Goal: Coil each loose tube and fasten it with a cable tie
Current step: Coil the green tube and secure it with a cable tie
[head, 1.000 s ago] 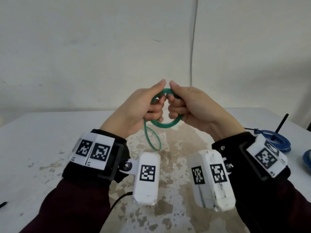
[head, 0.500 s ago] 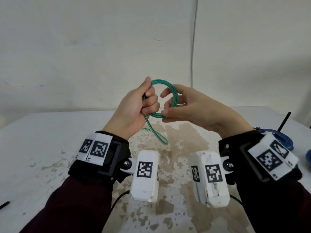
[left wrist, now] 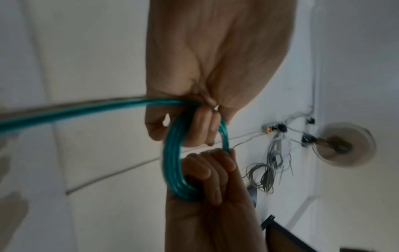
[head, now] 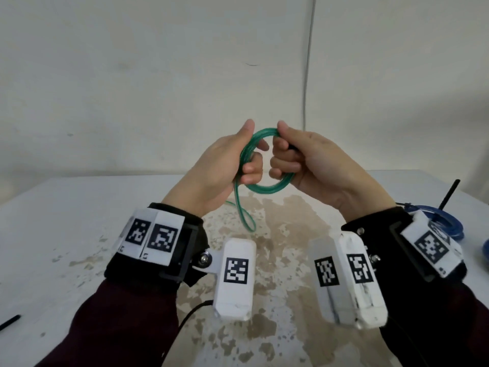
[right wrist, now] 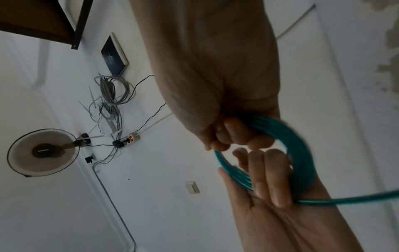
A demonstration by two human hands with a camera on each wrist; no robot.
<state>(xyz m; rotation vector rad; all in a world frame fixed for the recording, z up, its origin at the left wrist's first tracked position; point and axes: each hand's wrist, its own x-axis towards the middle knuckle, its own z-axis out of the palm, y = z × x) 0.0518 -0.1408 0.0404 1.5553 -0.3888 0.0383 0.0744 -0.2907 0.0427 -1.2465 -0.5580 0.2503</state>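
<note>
Above the table, both hands hold a green tube [head: 264,189] wound into a small coil of several turns. My left hand [head: 247,154] grips the coil's left side, thumb up along it. My right hand [head: 281,145] curls round the right side, thumb on top. A loose tail [head: 244,218] hangs from under the left hand down to the table. In the left wrist view the left hand's fingers [left wrist: 200,126] wrap the coil [left wrist: 172,162], and the tail [left wrist: 64,112] runs off left. The right wrist view shows the right hand's fingers [right wrist: 233,134] round the coil [right wrist: 302,153].
A white table [head: 79,221] with worn brown patches lies below the hands. At its right edge sits a coiled blue tube [head: 449,221] with a black cable tie [head: 448,193] sticking up. Another black tie [head: 9,321] lies at the far left. A wall stands close behind.
Half a second ago my right hand was open beside the coil; now it grips the coil's right side. The coil has turned and the hanging tail has swung nearer the left wrist.
</note>
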